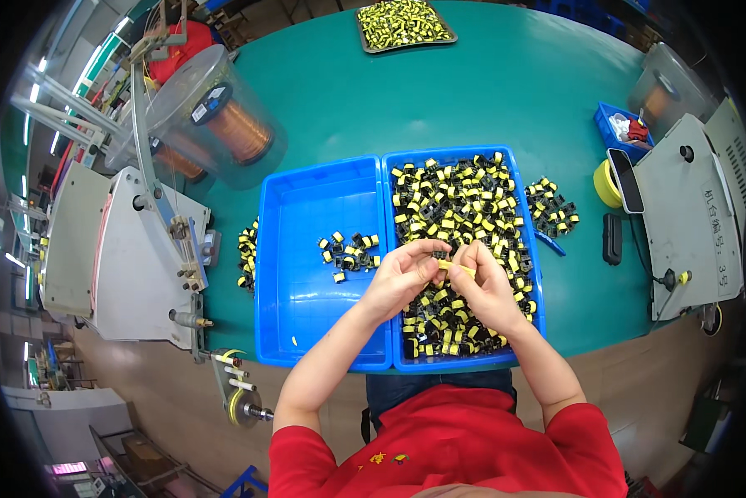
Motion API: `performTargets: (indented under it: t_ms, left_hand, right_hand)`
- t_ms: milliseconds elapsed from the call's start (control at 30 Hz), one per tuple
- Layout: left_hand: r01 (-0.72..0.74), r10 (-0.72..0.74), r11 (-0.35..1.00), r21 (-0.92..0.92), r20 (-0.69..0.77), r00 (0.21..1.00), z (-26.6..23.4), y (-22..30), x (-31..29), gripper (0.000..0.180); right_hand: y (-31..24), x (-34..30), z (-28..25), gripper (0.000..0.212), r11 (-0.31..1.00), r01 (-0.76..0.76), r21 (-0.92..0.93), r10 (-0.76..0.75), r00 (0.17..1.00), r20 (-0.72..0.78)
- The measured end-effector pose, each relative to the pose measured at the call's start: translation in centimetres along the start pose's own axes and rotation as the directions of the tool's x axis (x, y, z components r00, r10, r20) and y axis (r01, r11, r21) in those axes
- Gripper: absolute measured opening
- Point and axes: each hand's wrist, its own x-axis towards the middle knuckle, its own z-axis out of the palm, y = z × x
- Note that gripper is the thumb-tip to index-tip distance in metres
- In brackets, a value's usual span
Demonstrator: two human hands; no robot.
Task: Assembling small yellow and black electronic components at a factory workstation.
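My left hand (402, 278) and my right hand (487, 290) meet above the right blue tray (452, 152), fingertips pinched close together. Between them stretches a short strip of yellow tape (458, 267), gripped from both sides. Whether a small part sits behind the fingertips is hidden. Beneath my hands, the right tray is heaped with small black coil bobbins wrapped in yellow tape (448, 207). In the left blue tray (307, 216) lies a small cluster of similar bobbins (352, 251), plus a yellow scrap (294, 340) near its front.
More bobbins lie in piles left (247, 257) and right (551, 207) of the trays. A heaped metal tray (406, 25) stands at the far edge. Machines (141, 257) flank the green table, with copper wire spools (238, 124), a phone (624, 181) and a black case (611, 239).
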Motion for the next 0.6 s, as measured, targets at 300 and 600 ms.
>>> performTargets:
  t_ms: [300, 600]
  left_hand:
    - [0.029, -0.028, 0.999, -0.023, 0.034, 0.999, -0.2, 0.3, -0.2, 0.039]
    - [-0.004, 0.006, 0.986, 0.167, -0.008, 1.0, 0.2, 0.1, -0.3, 0.043]
  right_hand:
    - [1.4, 0.2, -0.2, 0.021, 0.97, 0.003, -0.242, -0.023, 0.996, -0.082]
    - [0.5, 0.2, 0.5, 0.019, 0.849, 0.115, -0.515, -0.187, 0.978, -0.089]
